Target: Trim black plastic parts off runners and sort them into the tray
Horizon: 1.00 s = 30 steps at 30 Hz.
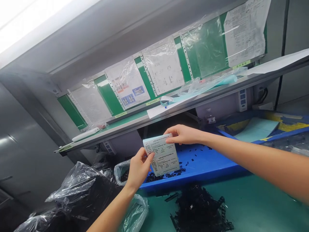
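A sheet of printed labels [166, 161] with black text and a pale green edge is held up in front of me, tilted slightly. My left hand [139, 168] pinches its left side, thumb on the printed face. At the top right corner, my right hand [182, 134] grips it between thumb and fingers. Behind and below the sheet lies a blue tray [210, 161] with small black parts scattered in it. Nearer to me, a heap of black plastic parts [199, 209] rests on the green tabletop [260, 206].
Black parts in clear plastic bags [82, 190] stand at the left. Another blue tray [285, 132] with yellow patches holds a pale green sheet [257, 129] at the right. Above runs a shelf [135, 120] with papers, a small bottle [210, 116] below it.
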Motion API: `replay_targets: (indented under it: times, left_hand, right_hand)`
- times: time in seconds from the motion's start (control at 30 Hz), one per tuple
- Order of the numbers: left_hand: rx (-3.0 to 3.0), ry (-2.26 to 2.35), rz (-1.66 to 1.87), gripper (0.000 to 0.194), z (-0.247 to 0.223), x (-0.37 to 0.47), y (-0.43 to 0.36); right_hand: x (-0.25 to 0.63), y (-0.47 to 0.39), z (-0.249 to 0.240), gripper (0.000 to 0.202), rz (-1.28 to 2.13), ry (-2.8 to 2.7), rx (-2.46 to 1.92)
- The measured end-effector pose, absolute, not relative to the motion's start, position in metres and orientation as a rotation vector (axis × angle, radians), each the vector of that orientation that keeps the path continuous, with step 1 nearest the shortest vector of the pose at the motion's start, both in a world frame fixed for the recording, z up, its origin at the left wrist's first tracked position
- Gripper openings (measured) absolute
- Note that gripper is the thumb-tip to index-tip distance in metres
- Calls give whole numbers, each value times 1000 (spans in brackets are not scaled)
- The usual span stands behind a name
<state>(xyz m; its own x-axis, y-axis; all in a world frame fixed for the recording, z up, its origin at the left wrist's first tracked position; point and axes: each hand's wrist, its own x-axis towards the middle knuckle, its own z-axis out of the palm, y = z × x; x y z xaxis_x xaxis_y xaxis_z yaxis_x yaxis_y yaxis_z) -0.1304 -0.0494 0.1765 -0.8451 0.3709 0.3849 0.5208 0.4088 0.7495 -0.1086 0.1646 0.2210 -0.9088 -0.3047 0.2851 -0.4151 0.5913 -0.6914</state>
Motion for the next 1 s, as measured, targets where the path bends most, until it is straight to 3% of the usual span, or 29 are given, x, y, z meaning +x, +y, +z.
replay_targets:
  times: [0.13,0.37,0.5,0.63,0.83,1.0]
  left_hand:
    - [-800,-2543,-1286,22,175,-132,-52]
    - [-684,-2235,-1023,37,198,-134,-50]
    - [-1005,-2456,-997,17,221,-136,-35]
    - [-1032,-2499,-1025,19,228,-139,-21]
    - [-1093,-2567,-1147,24,229,-143,-22]
    - [-1006,-2567,-1253,22,234,-147,-30]
  right_hand:
    - [-108,165,219,30,1027,-2684,666]
    - [-110,160,221,24,1040,-2718,748]
    - [-110,153,224,23,989,-2710,770]
    - [-109,151,225,25,978,-2656,718]
    - [-111,156,225,32,1076,-2664,756]
    - [-115,158,228,33,1431,-2642,793]
